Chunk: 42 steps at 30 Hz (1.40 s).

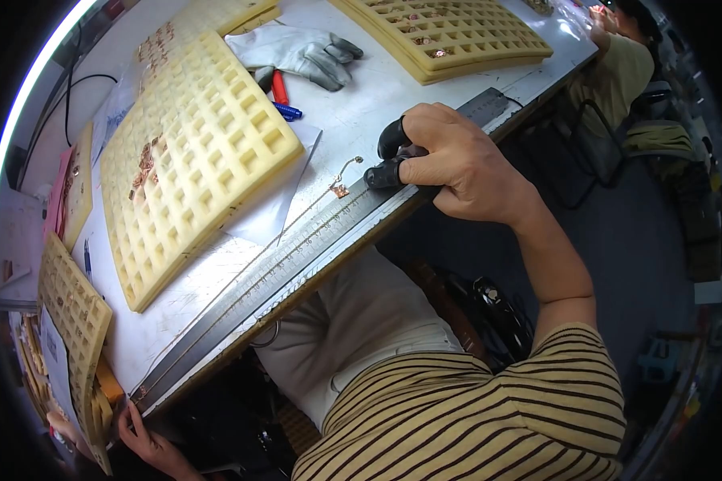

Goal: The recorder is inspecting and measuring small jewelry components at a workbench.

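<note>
A long steel ruler (301, 246) lies along the table's near edge. Along its upper side runs a thin gold-coloured chain (246, 264), with a small square copper-coloured pendant (340, 191) near the right end. My right hand (463, 162), black covers on its fingertips, is curled over the ruler's right part, thumb and forefinger close together. Nothing shows between them; the chain's free end lies just left of them. My left hand (150, 445) has its fingertips at the ruler's far left end, beside the chain; whether they pinch it is too small to tell.
Yellow foam trays (198, 138) with square pockets, some holding jewellery, cover the left; more foam trays (457, 42) stand at the back. A grey-white glove (307, 54), a red object (279, 88) and a blue pen (287, 111) lie between. A co-worker (620, 72) sits at upper right.
</note>
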Tool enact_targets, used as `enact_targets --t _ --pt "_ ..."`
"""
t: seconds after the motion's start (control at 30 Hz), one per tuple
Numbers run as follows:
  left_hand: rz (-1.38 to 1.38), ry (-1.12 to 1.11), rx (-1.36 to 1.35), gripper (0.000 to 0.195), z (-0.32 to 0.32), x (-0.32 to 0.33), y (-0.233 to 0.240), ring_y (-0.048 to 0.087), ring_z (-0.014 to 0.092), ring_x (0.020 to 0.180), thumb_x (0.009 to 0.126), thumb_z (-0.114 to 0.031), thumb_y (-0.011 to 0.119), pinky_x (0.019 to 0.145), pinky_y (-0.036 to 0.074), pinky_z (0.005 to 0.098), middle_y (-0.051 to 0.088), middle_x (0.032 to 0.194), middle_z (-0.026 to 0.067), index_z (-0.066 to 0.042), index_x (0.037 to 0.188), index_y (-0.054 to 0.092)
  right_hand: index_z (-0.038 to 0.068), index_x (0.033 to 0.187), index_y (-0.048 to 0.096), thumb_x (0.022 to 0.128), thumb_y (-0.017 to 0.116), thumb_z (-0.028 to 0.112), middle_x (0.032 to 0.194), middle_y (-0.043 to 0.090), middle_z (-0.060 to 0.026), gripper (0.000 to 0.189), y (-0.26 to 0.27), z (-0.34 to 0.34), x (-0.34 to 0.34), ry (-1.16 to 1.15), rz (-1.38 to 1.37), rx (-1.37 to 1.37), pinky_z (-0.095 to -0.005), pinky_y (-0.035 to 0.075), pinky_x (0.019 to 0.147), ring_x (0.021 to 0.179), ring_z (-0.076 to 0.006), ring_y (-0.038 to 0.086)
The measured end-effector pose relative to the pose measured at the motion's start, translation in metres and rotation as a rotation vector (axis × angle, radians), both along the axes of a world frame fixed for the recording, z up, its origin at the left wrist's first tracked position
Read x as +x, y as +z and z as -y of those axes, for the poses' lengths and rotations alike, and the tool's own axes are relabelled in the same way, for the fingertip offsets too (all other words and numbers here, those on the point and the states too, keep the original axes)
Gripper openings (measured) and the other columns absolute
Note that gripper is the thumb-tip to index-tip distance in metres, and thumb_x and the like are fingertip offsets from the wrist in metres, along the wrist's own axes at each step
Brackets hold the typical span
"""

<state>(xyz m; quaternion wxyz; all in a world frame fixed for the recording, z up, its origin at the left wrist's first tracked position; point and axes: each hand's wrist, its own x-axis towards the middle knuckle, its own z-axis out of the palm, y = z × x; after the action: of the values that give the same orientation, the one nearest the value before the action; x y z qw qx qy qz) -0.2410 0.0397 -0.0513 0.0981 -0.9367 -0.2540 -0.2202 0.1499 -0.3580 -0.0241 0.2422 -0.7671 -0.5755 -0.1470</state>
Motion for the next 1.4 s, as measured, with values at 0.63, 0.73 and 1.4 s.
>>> enact_targets --t 0.63,0.73,1.4 --pt "0.062 0.000 -0.053 0.051 0.007 0.000 0.007 0.048 0.028 0.104 0.073 0.013 0.041 0.091 0.037 0.0353 0.050 0.110 0.0144 -0.005 0.118 0.055 0.001 0.067 0.050 0.044 0.053 -0.003 0.076 0.039 -0.0130 0.023 -0.018 -0.010 0.004 0.000 0.051 0.159 -0.0387 0.037 0.071 0.080 -0.0325 0.046" --pt "0.081 0.027 -0.046 0.048 0.017 0.003 0.009 0.049 0.030 0.100 0.070 0.013 0.045 0.090 0.038 0.0366 0.052 0.104 0.0140 -0.006 0.112 0.060 -0.002 0.069 0.054 0.047 0.051 -0.002 0.088 0.049 -0.0176 0.022 -0.018 -0.016 -0.009 -0.055 -0.007 0.077 -0.0400 0.039 0.076 0.089 -0.0361 0.048" --pt "0.305 -0.025 0.010 0.036 0.007 0.006 0.001 0.052 0.025 0.084 0.068 0.005 0.054 0.076 0.045 0.0353 0.054 0.090 0.0079 -0.004 0.101 0.061 -0.004 0.099 0.060 0.068 0.045 -0.009 0.111 0.051 -0.0175 0.034 -0.053 0.027 0.023 -0.050 -0.063 0.079 -0.0347 0.036 0.092 0.104 -0.0301 0.048"
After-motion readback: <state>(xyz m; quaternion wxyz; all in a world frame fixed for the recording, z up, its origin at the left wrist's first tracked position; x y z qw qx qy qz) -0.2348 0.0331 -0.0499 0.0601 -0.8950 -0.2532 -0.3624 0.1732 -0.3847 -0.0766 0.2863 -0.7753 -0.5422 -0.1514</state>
